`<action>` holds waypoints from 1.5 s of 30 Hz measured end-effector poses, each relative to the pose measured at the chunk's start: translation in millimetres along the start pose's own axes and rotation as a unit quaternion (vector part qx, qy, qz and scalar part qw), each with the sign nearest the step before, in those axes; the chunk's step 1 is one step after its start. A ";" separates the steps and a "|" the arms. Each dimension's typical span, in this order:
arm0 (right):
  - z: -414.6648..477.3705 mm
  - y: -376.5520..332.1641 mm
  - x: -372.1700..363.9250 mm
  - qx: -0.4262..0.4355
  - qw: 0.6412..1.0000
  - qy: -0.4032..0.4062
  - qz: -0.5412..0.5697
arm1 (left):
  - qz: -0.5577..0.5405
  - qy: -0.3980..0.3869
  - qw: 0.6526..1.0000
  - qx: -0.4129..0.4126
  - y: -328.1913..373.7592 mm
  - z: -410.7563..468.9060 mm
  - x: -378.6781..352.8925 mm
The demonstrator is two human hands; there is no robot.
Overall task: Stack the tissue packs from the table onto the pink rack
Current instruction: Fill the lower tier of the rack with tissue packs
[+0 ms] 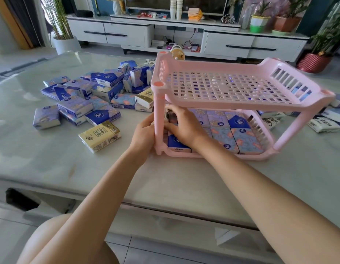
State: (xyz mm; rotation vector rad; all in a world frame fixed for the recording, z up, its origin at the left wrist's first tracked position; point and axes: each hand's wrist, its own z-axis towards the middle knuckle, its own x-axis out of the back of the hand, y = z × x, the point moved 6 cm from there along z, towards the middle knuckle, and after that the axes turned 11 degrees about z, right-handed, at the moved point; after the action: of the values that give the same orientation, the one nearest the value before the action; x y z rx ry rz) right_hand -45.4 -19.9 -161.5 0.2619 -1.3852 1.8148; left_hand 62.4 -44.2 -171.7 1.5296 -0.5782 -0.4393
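Right grip [182,126] pinches a dark-printed tissue pack [170,116] into the near-full lower tier of a pink plastic rack [222,105]; left grip [144,134] unclear; top tier empty, blue-wrapped packs [89,92] heaped leftward.

Forearms extended forward, left hand [144,134] fingers partly hidden, right hand [182,126] pinching tissue pack [172,117]

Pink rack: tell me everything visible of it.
The pink rack is a plastic-looking stand of two slotted trays joined by orange-capped corner posts. It stands upright on the table, top tray bare, bottom tray lined with tissue packs. The left hand holds its near left post; the right hand reaches into the bottom tray, gripping a pack.
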 end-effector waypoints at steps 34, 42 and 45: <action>-170.4 203.8 299.3 -0.283 0.879 0.366 -0.119 | 0.620 0.028 0.744 -0.248 -3.3 -10.0 -353.3; -152.9 223.0 306.8 -0.346 0.833 0.376 -0.214 | 0.634 0.178 0.736 -0.155 4.2 26.1 -335.1; -151.3 220.4 306.0 -0.331 0.833 0.385 -0.221 | 0.660 0.169 0.724 -0.109 2.7 23.1 -332.8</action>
State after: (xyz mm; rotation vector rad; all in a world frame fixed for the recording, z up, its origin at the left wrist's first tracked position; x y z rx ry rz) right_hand -352.0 245.2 -190.3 -0.4480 -1.1280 0.8047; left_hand -215.8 138.3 -195.4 0.6201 -1.1004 0.8455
